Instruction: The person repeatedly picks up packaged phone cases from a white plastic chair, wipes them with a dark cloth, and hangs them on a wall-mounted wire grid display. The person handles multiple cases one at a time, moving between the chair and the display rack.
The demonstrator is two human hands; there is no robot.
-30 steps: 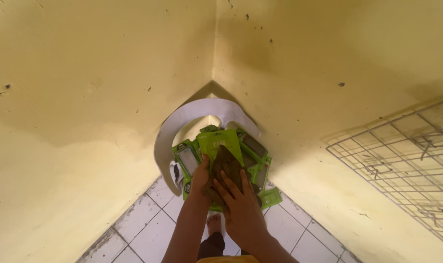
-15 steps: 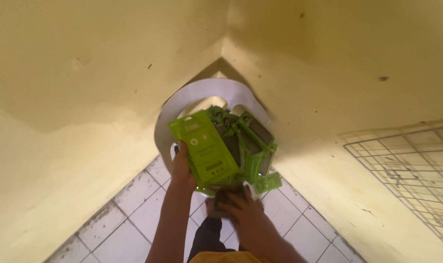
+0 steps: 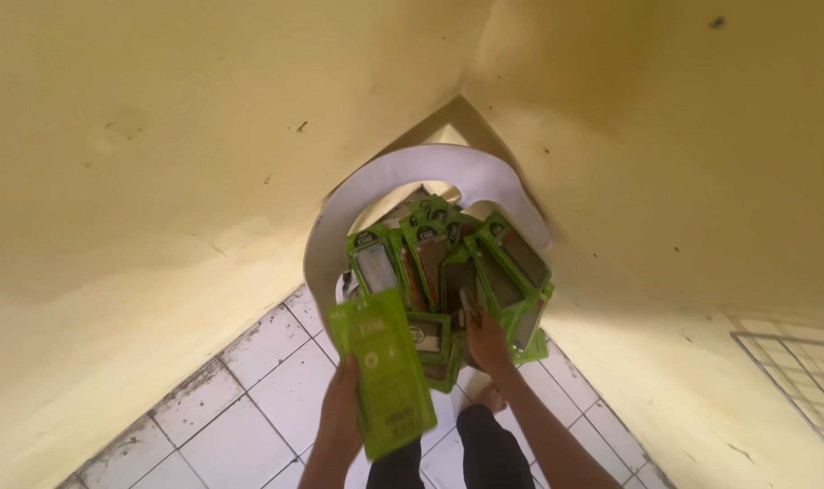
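Note:
My left hand (image 3: 340,418) holds a flat green package (image 3: 383,373) by its left edge, lifted off the pile and tilted toward me. My right hand (image 3: 487,341) rests on a heap of several similar green packages with clear windows (image 3: 453,272), gripping one near the heap's front edge. The heap lies on a white plastic stool seat (image 3: 332,237) with a curved rim, pushed into the corner where two yellow walls meet. My dark trouser leg (image 3: 484,448) shows below.
Yellow walls (image 3: 158,154) close in on the left and right. White floor tiles (image 3: 249,398) with dirty grout lie below. A wire grid panel (image 3: 797,376) leans on the right wall at the frame's edge.
My left hand has drawn one green package down and away from the heap. My right hand has shifted up onto the front of the heap. The camera moved closer.

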